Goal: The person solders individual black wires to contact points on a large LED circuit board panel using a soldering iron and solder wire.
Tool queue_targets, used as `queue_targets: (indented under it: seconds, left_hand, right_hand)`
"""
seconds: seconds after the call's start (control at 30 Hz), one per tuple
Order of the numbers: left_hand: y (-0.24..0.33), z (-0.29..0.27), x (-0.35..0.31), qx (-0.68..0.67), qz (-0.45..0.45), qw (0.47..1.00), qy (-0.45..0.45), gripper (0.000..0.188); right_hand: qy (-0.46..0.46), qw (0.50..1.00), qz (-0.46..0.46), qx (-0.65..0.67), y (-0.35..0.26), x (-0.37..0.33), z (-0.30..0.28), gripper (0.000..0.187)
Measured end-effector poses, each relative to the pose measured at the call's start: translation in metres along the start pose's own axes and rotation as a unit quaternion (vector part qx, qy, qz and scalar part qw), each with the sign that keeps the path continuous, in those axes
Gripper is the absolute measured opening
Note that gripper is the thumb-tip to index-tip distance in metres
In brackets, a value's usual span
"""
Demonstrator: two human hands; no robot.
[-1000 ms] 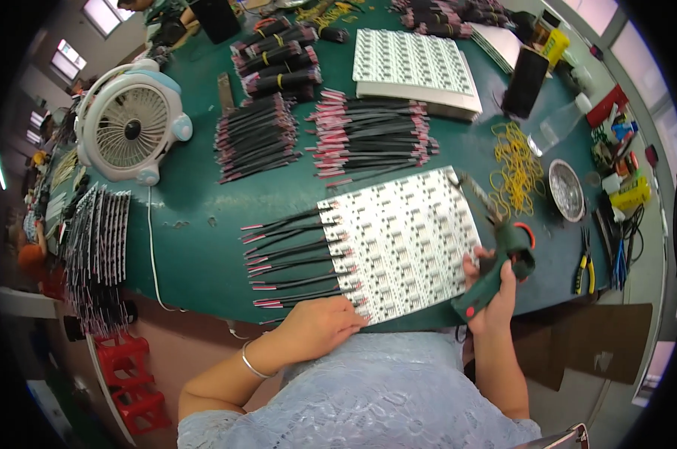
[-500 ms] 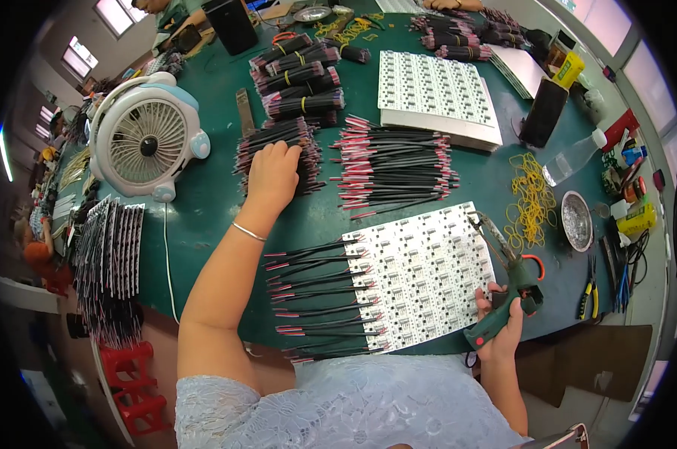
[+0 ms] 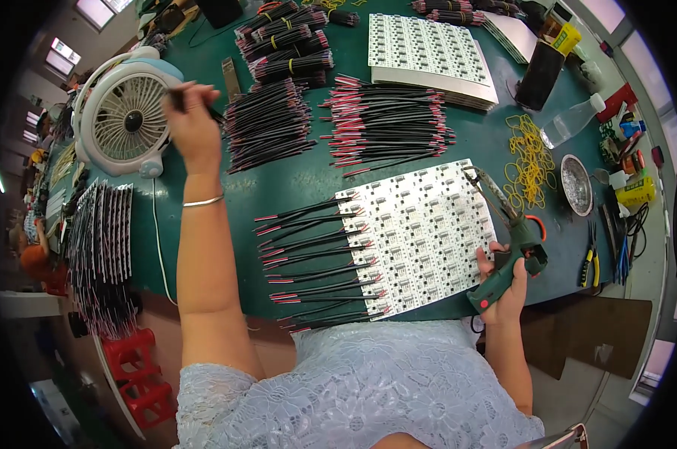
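My left hand [image 3: 194, 133] is raised in front of the fan, fingers closed round dark pieces that look like short black wires; motion blurs them. To its right lies a pile of black wires [image 3: 267, 123], and beyond that another pile of wires [image 3: 387, 123] with red and white ends. My right hand [image 3: 507, 292] grips a green soldering gun [image 3: 512, 266], its metal tip over the right edge of a white circuit board panel [image 3: 421, 239]. Black wires [image 3: 308, 258] stick out leftward from the panel's left edge in a column.
A white fan [image 3: 125, 116] stands at the left, beside hanging boards with wires [image 3: 103, 254]. Bundled wires [image 3: 286, 45] and stacked panels [image 3: 428, 56] lie at the back. Rubber bands [image 3: 529, 165], a metal bowl [image 3: 576, 185], a clear bottle [image 3: 574, 123] and pliers [image 3: 590, 258] sit at the right.
My left hand has lifted off the black wire pile and moved left toward the fan, dark pieces in its fingers. The right hand keeps hold of the soldering gun. The view has tilted slightly.
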State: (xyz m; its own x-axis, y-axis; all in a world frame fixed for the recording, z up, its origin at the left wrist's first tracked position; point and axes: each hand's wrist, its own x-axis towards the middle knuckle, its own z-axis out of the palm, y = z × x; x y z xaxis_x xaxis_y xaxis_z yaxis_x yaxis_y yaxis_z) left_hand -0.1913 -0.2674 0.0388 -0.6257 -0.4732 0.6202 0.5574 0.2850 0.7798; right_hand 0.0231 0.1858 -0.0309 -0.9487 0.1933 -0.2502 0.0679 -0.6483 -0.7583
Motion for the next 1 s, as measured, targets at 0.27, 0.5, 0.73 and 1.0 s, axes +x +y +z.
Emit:
queue_targets:
  seconds: [0.27,0.5,0.73,1.0]
  left_hand:
    - [0.003,-0.028,-0.056,-0.152,-0.142,0.977,0.037,0.016]
    - [-0.006,-0.011,-0.073,-0.112,-0.160,0.981,-0.008,0.025]
    - [0.064,0.014,-0.071,0.245,0.063,0.899,-0.359,0.030]
    - [0.061,0.045,-0.126,0.261,0.114,0.804,-0.521,0.029]
  right_hand:
    - [0.013,1.000,0.000,0.020,0.000,0.001,0.002,0.038]
    - [0.040,0.999,0.017,0.021,-0.005,-0.004,0.002,0.041]
    - [-0.048,0.985,-0.102,-0.129,-0.045,0.009,0.035,0.047]
    - [-0.037,0.967,0.098,-0.233,-0.031,0.017,0.082,0.070]
